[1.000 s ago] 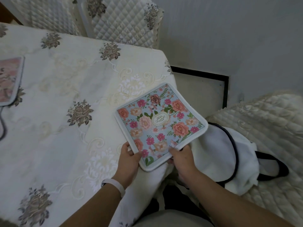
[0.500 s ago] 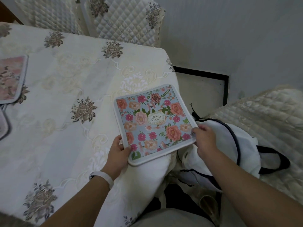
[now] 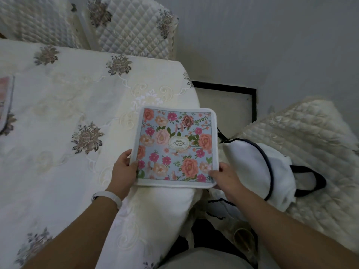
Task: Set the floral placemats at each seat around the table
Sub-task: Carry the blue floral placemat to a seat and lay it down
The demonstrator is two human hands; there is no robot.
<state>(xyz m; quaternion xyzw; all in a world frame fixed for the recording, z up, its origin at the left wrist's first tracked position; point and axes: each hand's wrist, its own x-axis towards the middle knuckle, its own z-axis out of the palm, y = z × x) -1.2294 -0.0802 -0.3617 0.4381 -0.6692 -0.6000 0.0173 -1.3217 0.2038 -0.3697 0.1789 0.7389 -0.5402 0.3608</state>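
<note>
A square blue floral placemat [image 3: 174,146] with a white border lies at the near right corner of the table [image 3: 58,123], which is covered by a cream embroidered cloth. My left hand [image 3: 124,169] grips the mat's near left edge, thumb on top. Its near right corner is pinched by my right hand [image 3: 223,177]. The mat's near edge overhangs the cloth's drop. A second, pinkish floral placemat [image 3: 5,96] shows partly at the far left of the table.
A white bag with dark trim and black handles [image 3: 258,167] sits on a quilted chair seat [image 3: 310,142] to my right. Two quilted chair backs [image 3: 132,26] stand behind the table's far side. A grey wall and a strip of floor lie beyond the corner.
The placemat has turned from tilted to square with the table edge. My right hand left the bag and took the mat's near right corner again.
</note>
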